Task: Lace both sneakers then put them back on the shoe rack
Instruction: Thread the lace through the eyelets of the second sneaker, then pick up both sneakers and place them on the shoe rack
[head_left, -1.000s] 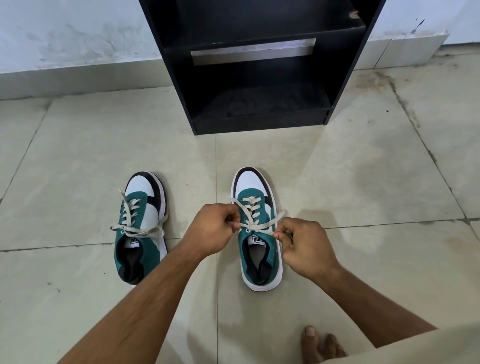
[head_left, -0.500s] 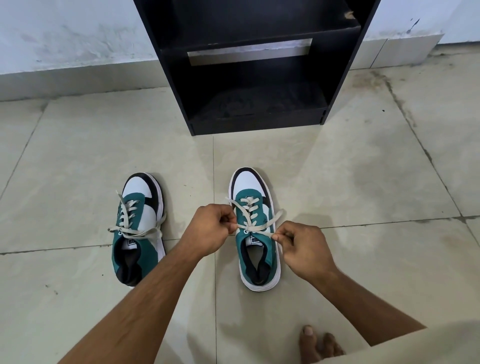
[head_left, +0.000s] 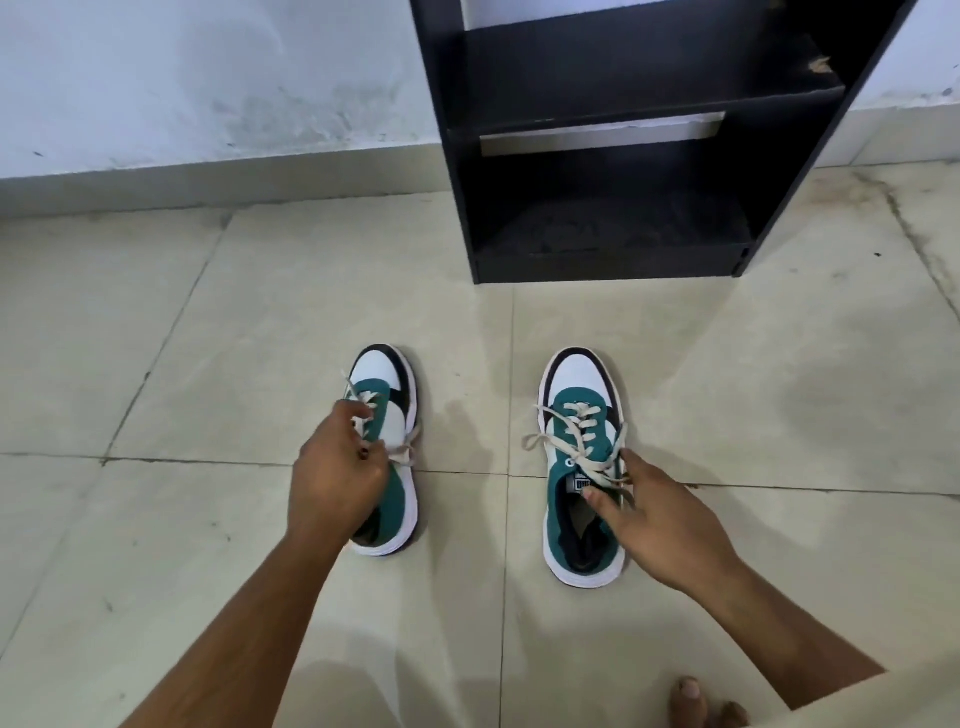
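Note:
Two teal, white and black sneakers stand side by side on the tiled floor, toes pointing toward the black shoe rack (head_left: 608, 267). Both carry cream laces. My left hand (head_left: 337, 478) is closed over the tongue and laces of the left sneaker (head_left: 384, 376) and hides its middle. My right hand (head_left: 662, 519) holds the right sneaker (head_left: 579, 382) at its collar, thumb inside the opening and fingers on the outer side. The right sneaker's lace ends (head_left: 540, 441) lie loose across its tongue and left side.
The rack stands against a white wall (head_left: 208, 78), with its bottom shelf (head_left: 618, 228) and the shelf above it bare. My bare toes (head_left: 691, 701) rest on the floor at the lower right. Beige floor tiles (head_left: 156, 322) surround the shoes.
My left hand left the right sneaker's lace and moved over to the left sneaker. My right hand dropped its lace end and took the right sneaker's collar. The view swung left.

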